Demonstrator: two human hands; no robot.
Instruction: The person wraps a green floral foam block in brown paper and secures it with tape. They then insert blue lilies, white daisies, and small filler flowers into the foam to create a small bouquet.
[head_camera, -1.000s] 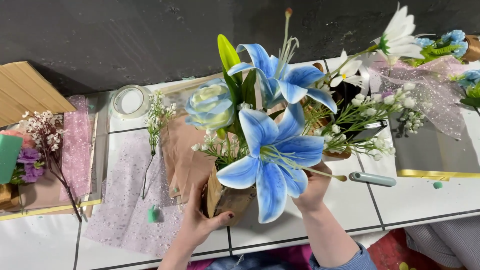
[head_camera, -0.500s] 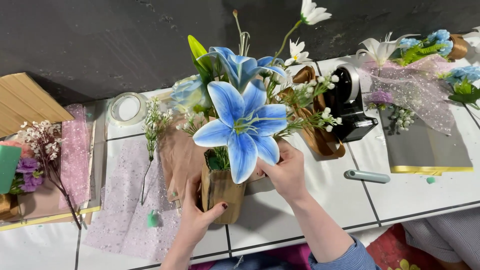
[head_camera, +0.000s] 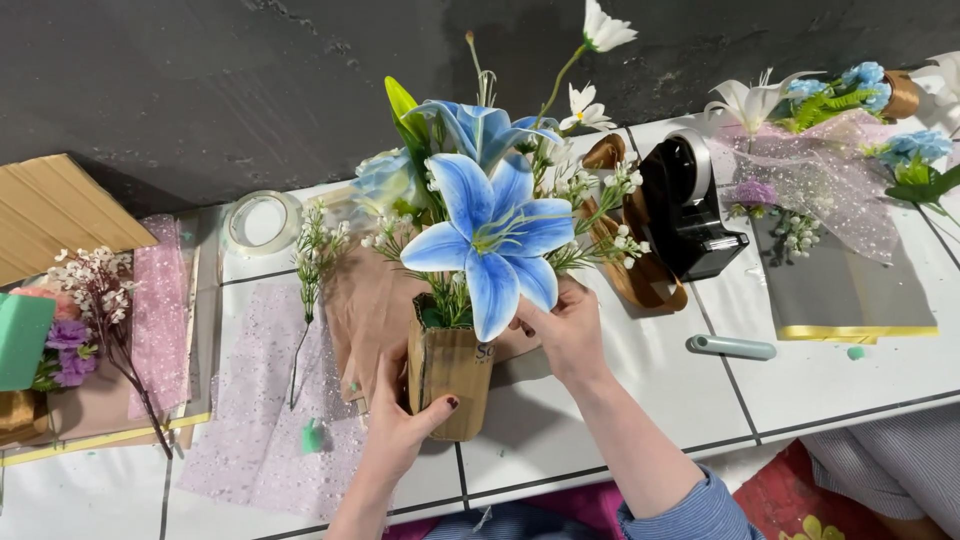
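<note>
You held a flower arrangement in a brown paper box (head_camera: 448, 368) standing on the white tiled worktop (head_camera: 860, 375). Your left hand (head_camera: 398, 432) gripped the box low on its left face, thumb across the front, fingers clenched round the side. Your right hand (head_camera: 562, 330) pressed against the upper right of the box, just under the large blue lily (head_camera: 492, 240); the petals hid its fingertips, so whether its grip closed on a stem or only on the box edge cannot be told.

Judged from the layout, the arrangement was well advanced. The box already carried the blue lily, a pale blue rose (head_camera: 385, 180) to the upper left, white daisies (head_camera: 604, 30) rising above, and small white filler sprigs (head_camera: 620, 240) to the right.

Judged as left: a sheet of brown wrapping paper (head_camera: 362, 310) lay loose behind and left of the box, not yet wrapped. Further left lay a lilac mesh sheet (head_camera: 260, 420), a loose green sprig (head_camera: 312, 250) and a roll of clear tape (head_camera: 258, 220). Right of the box sat a brown ribbon (head_camera: 640, 280), a black tape dispenser (head_camera: 685, 215) and a pale green pen-shaped tool (head_camera: 730, 347), all untouched.
</note>
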